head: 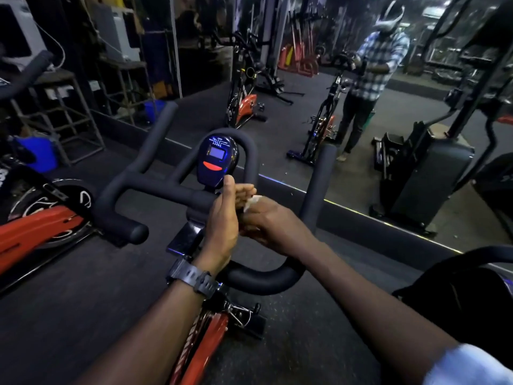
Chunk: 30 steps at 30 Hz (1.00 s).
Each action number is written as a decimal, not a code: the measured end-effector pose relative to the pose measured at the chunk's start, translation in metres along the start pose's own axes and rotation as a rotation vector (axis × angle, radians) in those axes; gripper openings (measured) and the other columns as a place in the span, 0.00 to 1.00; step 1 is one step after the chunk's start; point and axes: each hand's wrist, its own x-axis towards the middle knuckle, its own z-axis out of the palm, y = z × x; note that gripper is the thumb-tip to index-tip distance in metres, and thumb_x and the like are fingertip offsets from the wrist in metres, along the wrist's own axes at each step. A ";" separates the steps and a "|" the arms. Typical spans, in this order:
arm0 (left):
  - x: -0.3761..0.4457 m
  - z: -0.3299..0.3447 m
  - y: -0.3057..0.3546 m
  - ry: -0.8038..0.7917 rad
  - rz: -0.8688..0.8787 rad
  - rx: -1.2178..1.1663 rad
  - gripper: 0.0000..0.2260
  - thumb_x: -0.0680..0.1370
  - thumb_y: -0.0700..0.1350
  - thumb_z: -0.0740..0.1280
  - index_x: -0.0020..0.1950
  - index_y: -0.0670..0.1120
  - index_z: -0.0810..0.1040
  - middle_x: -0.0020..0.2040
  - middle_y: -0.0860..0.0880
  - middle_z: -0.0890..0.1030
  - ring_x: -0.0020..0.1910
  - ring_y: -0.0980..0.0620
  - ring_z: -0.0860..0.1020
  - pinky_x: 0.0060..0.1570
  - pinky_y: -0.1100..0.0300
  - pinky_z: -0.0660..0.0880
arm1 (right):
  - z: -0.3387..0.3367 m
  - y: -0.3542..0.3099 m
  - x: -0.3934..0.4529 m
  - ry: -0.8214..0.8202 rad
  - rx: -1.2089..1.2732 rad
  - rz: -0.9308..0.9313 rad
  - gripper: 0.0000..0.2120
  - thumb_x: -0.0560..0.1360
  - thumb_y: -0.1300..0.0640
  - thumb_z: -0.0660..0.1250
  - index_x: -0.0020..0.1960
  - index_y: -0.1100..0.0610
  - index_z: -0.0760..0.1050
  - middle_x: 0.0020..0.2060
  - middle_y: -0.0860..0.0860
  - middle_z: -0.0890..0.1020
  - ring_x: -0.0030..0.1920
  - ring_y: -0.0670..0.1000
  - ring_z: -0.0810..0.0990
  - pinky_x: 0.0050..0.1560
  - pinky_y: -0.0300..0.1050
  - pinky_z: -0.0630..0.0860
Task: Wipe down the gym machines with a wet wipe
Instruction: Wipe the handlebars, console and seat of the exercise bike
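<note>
White wipe point(251, 202) is pinched in the right hand point(270, 225), touching the left hand point(223, 222), whose fingers are held straight. Just beyond both, the handlebar point(172, 194) crossbar runs left to right, with the console point(218, 161) nearest the left thumb.

2 hands meet at frame centre: 1 left hand point(222, 218) and 1 right hand point(273, 227), with 1 white wipe point(253, 201) between them and 1 wristwatch point(193, 277) on the left wrist. 1 handlebar point(155, 187) carries 1 console point(216, 159). 1 more red bike point(36, 226) stands at the left edge. 1 mirror point(361, 107) fills the upper right.
</note>
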 end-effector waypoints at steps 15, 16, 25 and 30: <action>0.000 -0.001 0.001 0.016 0.031 -0.029 0.31 0.76 0.69 0.50 0.52 0.47 0.82 0.51 0.46 0.86 0.54 0.53 0.83 0.55 0.63 0.73 | -0.026 0.003 -0.025 -0.233 -0.051 -0.069 0.07 0.76 0.53 0.65 0.48 0.50 0.82 0.44 0.49 0.79 0.47 0.50 0.78 0.45 0.44 0.78; 0.000 -0.001 0.001 0.014 0.041 -0.029 0.33 0.74 0.71 0.51 0.52 0.47 0.82 0.51 0.46 0.86 0.54 0.53 0.83 0.54 0.64 0.73 | -0.041 0.012 -0.037 -0.255 -0.017 -0.051 0.08 0.77 0.52 0.64 0.48 0.49 0.82 0.43 0.48 0.78 0.45 0.47 0.77 0.45 0.41 0.76; 0.002 -0.002 0.000 0.054 0.030 -0.033 0.29 0.80 0.66 0.50 0.51 0.46 0.82 0.52 0.44 0.85 0.54 0.51 0.83 0.56 0.61 0.75 | -0.002 0.003 0.009 0.133 0.159 0.283 0.03 0.74 0.57 0.70 0.46 0.56 0.81 0.40 0.52 0.81 0.43 0.49 0.77 0.46 0.42 0.71; -0.001 -0.003 0.003 0.094 0.062 -0.030 0.28 0.79 0.64 0.51 0.52 0.45 0.82 0.52 0.45 0.86 0.55 0.50 0.83 0.56 0.63 0.75 | -0.039 0.021 -0.044 -0.078 0.180 0.101 0.03 0.77 0.55 0.68 0.46 0.50 0.80 0.39 0.48 0.79 0.40 0.47 0.77 0.44 0.43 0.74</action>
